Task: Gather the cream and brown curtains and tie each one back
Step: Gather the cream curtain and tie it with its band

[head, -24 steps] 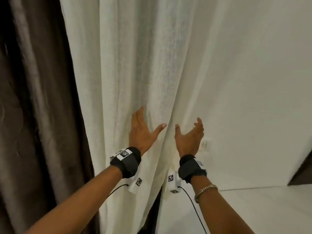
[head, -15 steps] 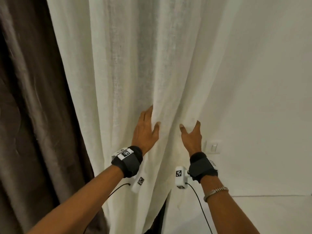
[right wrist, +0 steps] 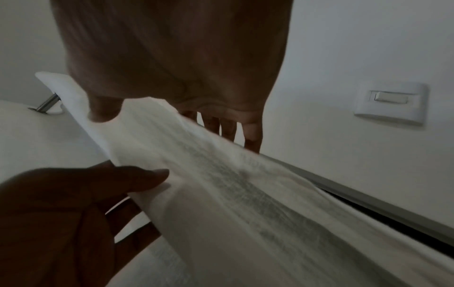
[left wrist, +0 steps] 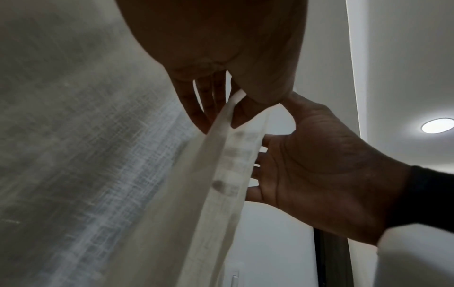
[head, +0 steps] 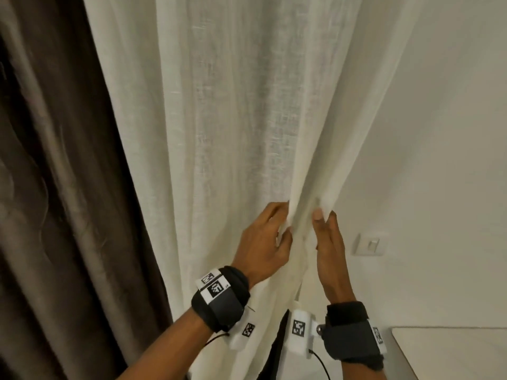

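A white light switch [head: 369, 244] on the wall [head: 439, 133].

Cream curtain [head: 233, 133] coarse matt weave; brown curtain [head: 55, 187] faintly sheened cloth

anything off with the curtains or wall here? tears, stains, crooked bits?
Nothing stands out. The cream curtain hangs intact, its edge bunched between the left hand and right hand. The brown curtain hangs loose, not yet tied.

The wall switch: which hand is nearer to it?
Right. The right hand holds the cream curtain just beside the wall switch; the left hand is farther across.
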